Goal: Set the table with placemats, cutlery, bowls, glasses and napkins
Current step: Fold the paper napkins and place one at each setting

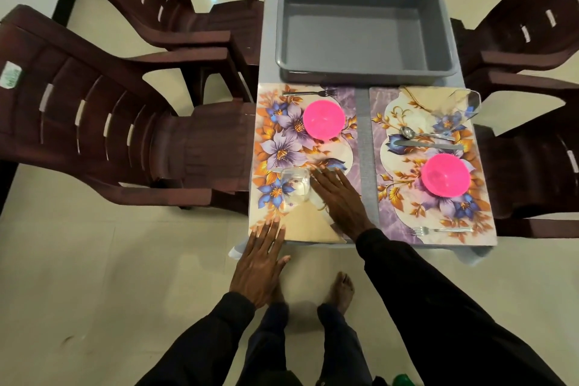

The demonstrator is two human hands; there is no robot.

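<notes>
Napkin (308, 226), beige and folded, lies at the near floral placemat's (266, 135) front edge. I note my right hand (340, 197) flat beside it, left hand (261, 263) at its corner, fingers spread, gripping nothing.

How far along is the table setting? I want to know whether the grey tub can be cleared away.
Mostly done. The grey tub looks empty, and both near placemats carry a pink bowl, fork, glass and napkin. In hand: the left hand and right hand lie flat, open, smoothing that napkin. Left: the far settings are cut off, so unconfirmed.
</notes>
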